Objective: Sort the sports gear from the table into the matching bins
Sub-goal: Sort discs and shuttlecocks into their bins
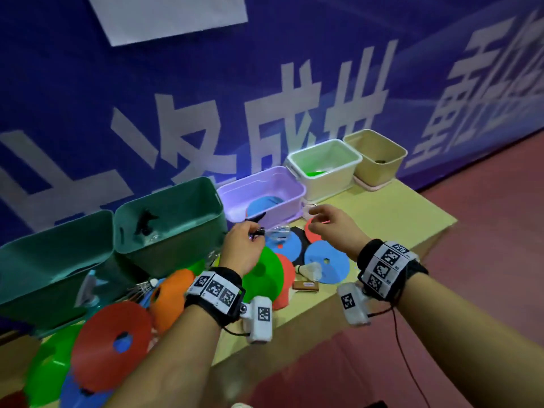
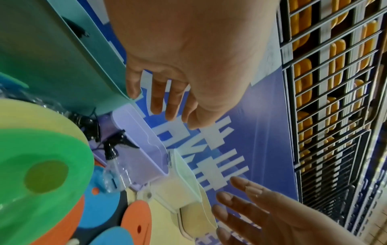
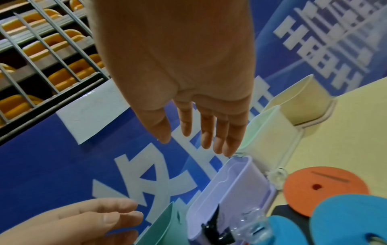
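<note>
1. At the far left of the head view we saw two dark green plastic bins (image 1: 164,219) standing side by side against the blue banner; the right one held a small black item we could not identify.
2. Below them, at lower left, flat round foam discs lay piled on the pale yellow table (image 1: 391,213): a red disc with a centre hole (image 1: 113,337), an orange one, and a green one (image 1: 263,272) near the frame's middle.
3. Our left hand (image 1: 243,245) hovered above the green disc, just before the lilac plastic bin (image 1: 265,195). The wrist views showed its fingers apart and loosely extended, holding nothing.
4. A clear plastic spray bottle with a black trigger head (image 2: 114,164) lay beside the lilac bin's front wall, just beyond the left hand.
5. Right of centre, our right hand (image 1: 335,228) hung over an orange-red disc, fingers spread and empty.
6. A blue disc (image 1: 326,266) lay below it, a white shuttlecock (image 1: 312,269) on it.
7. At upper right stood a white bin (image 1: 323,169) and a beige bin (image 1: 376,157).
</note>
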